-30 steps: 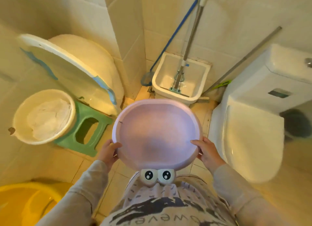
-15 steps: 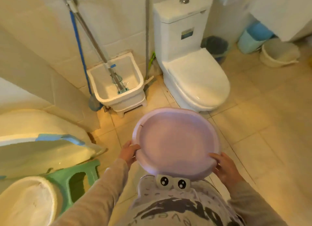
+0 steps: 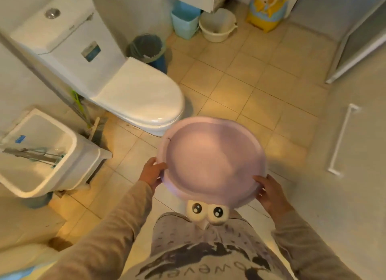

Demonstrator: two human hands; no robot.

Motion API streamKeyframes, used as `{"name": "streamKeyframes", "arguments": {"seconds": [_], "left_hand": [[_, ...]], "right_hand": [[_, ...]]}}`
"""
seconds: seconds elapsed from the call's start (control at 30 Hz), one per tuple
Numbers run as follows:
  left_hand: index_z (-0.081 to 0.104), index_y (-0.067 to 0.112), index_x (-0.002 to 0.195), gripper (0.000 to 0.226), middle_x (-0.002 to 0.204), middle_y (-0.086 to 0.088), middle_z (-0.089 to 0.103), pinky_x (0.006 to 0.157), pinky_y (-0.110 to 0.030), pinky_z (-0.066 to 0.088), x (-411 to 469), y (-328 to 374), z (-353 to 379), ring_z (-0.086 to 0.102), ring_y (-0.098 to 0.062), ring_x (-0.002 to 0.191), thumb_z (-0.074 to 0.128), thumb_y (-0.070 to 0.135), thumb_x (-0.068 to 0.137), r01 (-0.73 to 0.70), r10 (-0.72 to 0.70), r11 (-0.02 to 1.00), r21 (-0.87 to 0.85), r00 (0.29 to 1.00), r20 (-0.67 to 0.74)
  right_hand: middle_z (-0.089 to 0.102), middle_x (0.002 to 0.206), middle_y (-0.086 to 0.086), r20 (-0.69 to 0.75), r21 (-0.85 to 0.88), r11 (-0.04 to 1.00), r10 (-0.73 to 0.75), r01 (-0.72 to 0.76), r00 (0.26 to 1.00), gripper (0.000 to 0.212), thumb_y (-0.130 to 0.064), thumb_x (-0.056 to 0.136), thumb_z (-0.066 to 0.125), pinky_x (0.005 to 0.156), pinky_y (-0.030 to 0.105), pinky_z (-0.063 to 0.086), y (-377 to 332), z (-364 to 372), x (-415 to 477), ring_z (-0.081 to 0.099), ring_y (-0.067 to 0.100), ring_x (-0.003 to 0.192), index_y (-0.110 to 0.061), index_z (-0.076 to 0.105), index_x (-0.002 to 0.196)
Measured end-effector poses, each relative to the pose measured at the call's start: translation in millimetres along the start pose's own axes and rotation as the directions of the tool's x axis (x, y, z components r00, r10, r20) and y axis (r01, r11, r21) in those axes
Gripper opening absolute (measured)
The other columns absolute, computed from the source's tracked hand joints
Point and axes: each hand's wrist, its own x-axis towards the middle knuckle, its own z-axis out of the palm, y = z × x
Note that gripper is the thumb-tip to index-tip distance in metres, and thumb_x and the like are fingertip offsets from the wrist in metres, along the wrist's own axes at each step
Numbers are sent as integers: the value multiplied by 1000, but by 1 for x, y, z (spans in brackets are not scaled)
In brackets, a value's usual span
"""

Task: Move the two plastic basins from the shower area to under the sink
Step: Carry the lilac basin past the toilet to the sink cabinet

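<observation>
One view only, worn on the person's head, looking steeply down and forward over the chest at the tiled floor (image 3: 240, 87). It sits close to both hands, with the toilet (image 3: 125, 85) off left.

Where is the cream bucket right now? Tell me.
In the head view, the cream bucket sits on the floor at top centre, between the blue bin and the yellow stool.
</observation>
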Motion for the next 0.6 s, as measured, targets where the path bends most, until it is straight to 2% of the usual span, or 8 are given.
{"name": "streamKeyframes", "arguments": {"seconds": [0.07, 0.17, 0.2, 0.3, 0.37, 0.47, 0.6], "left_hand": [[50, 12, 116, 37, 98, -11, 58, 72, -34, 50, 5, 4, 35, 54, -28, 83, 53, -1, 81, 23, -23, 1000, -3, 1000, -17], [50, 10, 109, 30, 83, -9, 56, 63, -32, 47, 10, 9, 85, 52, -24, 71, 52, -2, 82, 56, -57, 998, -30, 998, -41], [50, 9, 107, 27, 80, -9, 56, 62, -32, 47, 12, 11, 100, 51, -24, 69, 52, -2, 82, 63, -65, 997, -38, 997, -45], [53, 8, 97, 16, 76, -10, 53, 59, -34, 46, 19, 20, 141, 50, -25, 67, 52, 0, 84, 75, -79, 995, -72, 996, -47], [54, 10, 91, 12, 76, -11, 53, 59, -34, 47, 24, 29, 166, 50, -26, 68, 53, 0, 84, 80, -84, 992, -96, 995, -47], [51, 7, 102, 20, 75, -10, 53, 55, -32, 49, 33, 50, 203, 51, -25, 66, 53, -1, 84, 67, -73, 991, -112, 996, -46], [51, 6, 108, 26, 79, -10, 56, 59, -33, 48, 54, 90, 249, 53, -25, 68, 51, -2, 83, 47, -51, 994, -94, 998, -37]], "right_hand": [[58, 85, 10, -14, 8, 1000, 12, -11, 1000, 16, -2, 80, 59, 70, 36, 46, -23, -17, 17, 52, 27, 79, -10, 61, 94], [56, 67, 1, -15, 1, 1000, 1, -1, 1000, 14, -2, 81, 58, 50, 20, 46, -65, -39, 43, 57, 11, 56, -15, 62, 81], [60, 70, 1, 2, -25, 1000, -16, 16, 1000, 13, -3, 81, 59, 50, 20, 47, -80, -47, 52, 60, 9, 58, -16, 63, 84], [65, 95, 8, 25, -40, 998, -41, 42, 999, 28, -4, 80, 61, 68, 30, 50, -125, -64, 76, 60, 22, 88, -15, 63, 106], [64, 106, 10, 24, -50, 998, -40, 41, 999, 38, -3, 81, 61, 78, 35, 50, -155, -70, 92, 59, 24, 99, -12, 61, 117], [63, 111, 13, 27, -58, 997, -46, 48, 999, 43, -2, 80, 61, 82, 37, 48, -195, -76, 114, 57, 26, 101, -7, 59, 123], [61, 107, 13, -7, -43, 997, -64, 64, 998, 33, -3, 80, 62, 75, 35, 47, -238, -79, 140, 56, 27, 99, -8, 61, 113]]}}
